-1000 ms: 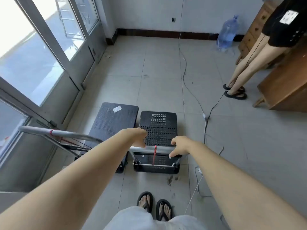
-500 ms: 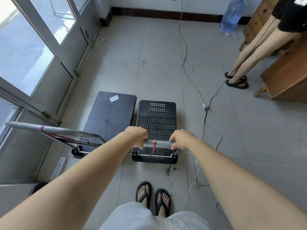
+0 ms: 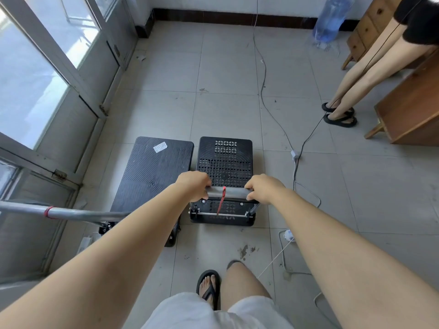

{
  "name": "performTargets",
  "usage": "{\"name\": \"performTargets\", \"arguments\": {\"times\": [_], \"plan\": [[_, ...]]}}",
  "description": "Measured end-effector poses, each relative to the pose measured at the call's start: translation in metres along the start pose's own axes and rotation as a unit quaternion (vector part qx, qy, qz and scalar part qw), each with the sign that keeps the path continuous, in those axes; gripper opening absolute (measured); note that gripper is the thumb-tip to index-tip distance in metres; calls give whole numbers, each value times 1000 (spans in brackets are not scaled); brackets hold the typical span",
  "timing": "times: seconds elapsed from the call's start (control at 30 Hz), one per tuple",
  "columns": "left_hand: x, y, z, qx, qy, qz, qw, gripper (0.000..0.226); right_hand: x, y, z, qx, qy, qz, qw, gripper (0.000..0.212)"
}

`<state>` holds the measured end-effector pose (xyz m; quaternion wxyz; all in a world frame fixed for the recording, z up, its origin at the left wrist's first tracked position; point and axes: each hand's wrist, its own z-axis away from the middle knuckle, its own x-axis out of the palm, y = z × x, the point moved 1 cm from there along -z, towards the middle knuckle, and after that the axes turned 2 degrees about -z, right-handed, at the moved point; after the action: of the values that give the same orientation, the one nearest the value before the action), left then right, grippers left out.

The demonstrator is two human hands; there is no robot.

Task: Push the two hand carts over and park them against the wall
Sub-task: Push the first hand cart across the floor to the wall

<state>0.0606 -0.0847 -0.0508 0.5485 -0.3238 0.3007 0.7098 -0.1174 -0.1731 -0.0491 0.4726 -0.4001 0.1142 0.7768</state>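
Two black hand carts stand side by side on the tiled floor. The perforated cart [image 3: 225, 157] is on the right, and its grey handle bar [image 3: 234, 193] carries a red tie. My left hand [image 3: 194, 187] and my right hand [image 3: 263, 188] both grip that bar, one at each end. The solid-deck cart [image 3: 152, 169] with a white sticker sits to the left, beside the glass door wall [image 3: 71, 143]. Its long metal handle [image 3: 71, 213] with a red band juts toward me at the left, with no hand on it.
Cables [image 3: 266, 100] and a plug adapter [image 3: 294, 155] trail across the floor right of the carts. Another person's legs [image 3: 349, 91] stand at the right by wooden furniture [image 3: 413, 108]. A blue water jug [image 3: 329, 22] stands at the far wall. My feet are just behind the carts.
Both hands have closed fully on the perforated cart's handle bar; a second ago they were only reaching it. I have taken a step, one leg now forward.
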Motion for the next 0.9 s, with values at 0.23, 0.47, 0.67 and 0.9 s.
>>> {"name": "performTargets", "arguments": {"times": [0.23,0.47,0.67,0.9], "plan": [[-44,9,-53,20,-37,-41,998,37,-50,30,-41,-35,-19,21,999,26],[-97,6,-111,3,-74,-72,995,38,-109,49,-100,-75,-37,24,996,32],[-124,1,-158,-50,-19,-32,998,23,-149,62,-147,-68,-12,26,997,16],[-167,-15,-226,-49,3,-38,998,21,-203,75,-206,-49,2,21,999,18]]}}
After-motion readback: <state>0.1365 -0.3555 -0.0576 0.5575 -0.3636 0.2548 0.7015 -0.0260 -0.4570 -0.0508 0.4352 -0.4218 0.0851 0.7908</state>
